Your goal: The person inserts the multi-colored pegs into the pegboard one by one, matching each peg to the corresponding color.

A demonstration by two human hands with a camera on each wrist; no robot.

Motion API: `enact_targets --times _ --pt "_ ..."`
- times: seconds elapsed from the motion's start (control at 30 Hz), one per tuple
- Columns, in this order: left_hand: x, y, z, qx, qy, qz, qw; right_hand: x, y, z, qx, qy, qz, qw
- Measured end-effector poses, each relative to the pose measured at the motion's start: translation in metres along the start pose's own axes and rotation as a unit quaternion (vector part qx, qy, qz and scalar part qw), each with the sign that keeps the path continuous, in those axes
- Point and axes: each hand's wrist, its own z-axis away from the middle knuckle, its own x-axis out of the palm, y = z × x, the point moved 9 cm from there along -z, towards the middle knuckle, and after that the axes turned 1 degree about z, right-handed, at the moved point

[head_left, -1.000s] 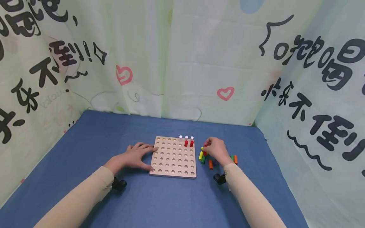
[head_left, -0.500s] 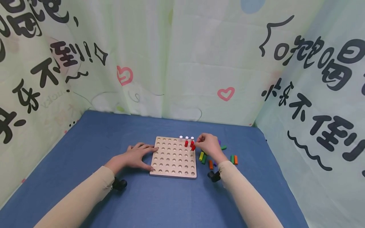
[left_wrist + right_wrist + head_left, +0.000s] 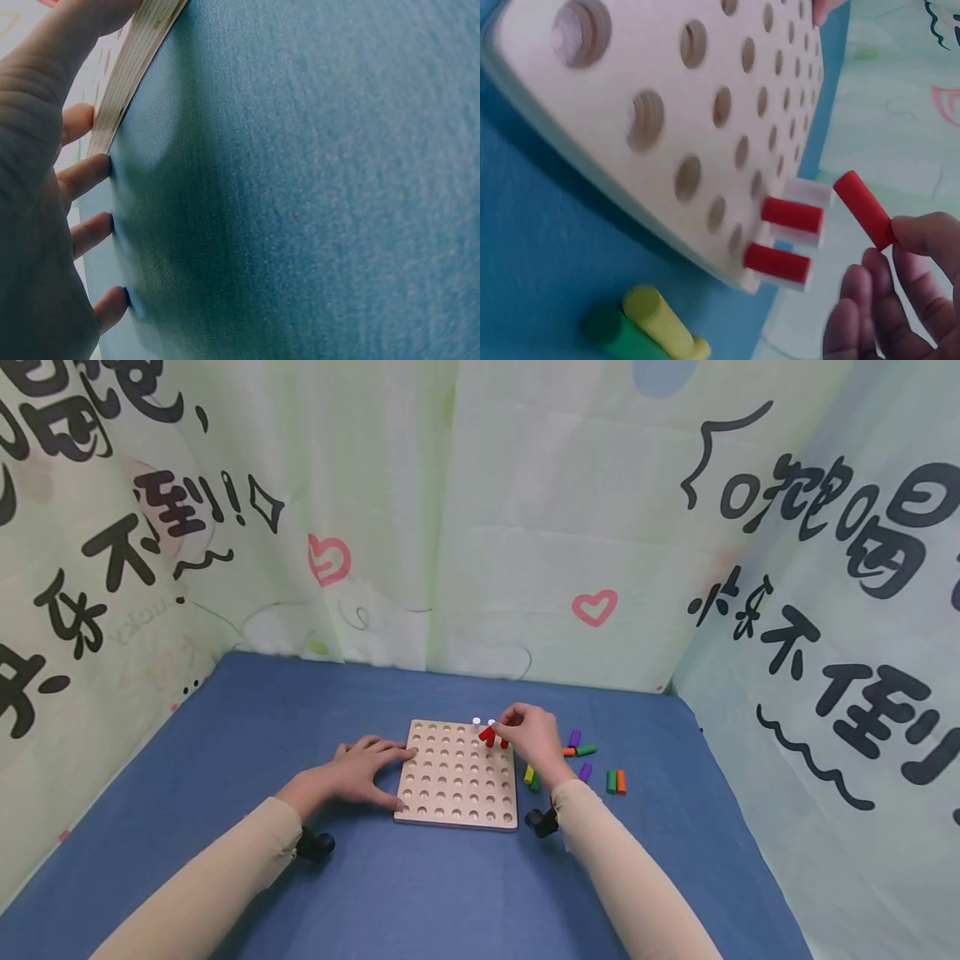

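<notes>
A pale wooden pegboard point(image 3: 455, 824) with rows of round holes lies on the blue table. My left hand point(image 3: 356, 773) rests at its left side, fingers spread, thumb and index finger touching the edge. Above the board's far right part, my right hand point(image 3: 532, 737) pinches a red peg point(image 3: 864, 210) between thumb and fingers; the peg is tilted and apart from the board. Two red pegs stand in holes below it, one of them nearer the corner point(image 3: 777, 262). White pegs point(image 3: 476, 723) stand behind them in the far row, partly hidden by the right hand.
Right of the board lie loose pegs: a yellow peg point(image 3: 664, 321), a green peg point(image 3: 619, 337), purple pegs point(image 3: 575, 737) and an orange peg point(image 3: 620, 782) among several. Printed curtains point(image 3: 525, 527) surround the table at the back and sides.
My right hand has picked a red peg from the loose ones and carried it left and away, over the far right part of the pegboard. The left hand has stayed put.
</notes>
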Motion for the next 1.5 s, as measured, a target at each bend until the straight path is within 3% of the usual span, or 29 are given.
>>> enact_targets --times 0.53,1.5 --pt "0.001 -0.002 -0.002 -0.001 0.003 -0.008 1.0 0.016 0.002 -0.002 -0.003 0.033 -0.033 0.9989" --pt "0.003 -0.005 -0.003 -0.001 0.008 -0.009 0.9999 0.032 0.005 -0.006 -0.003 0.003 -0.016 0.9999"
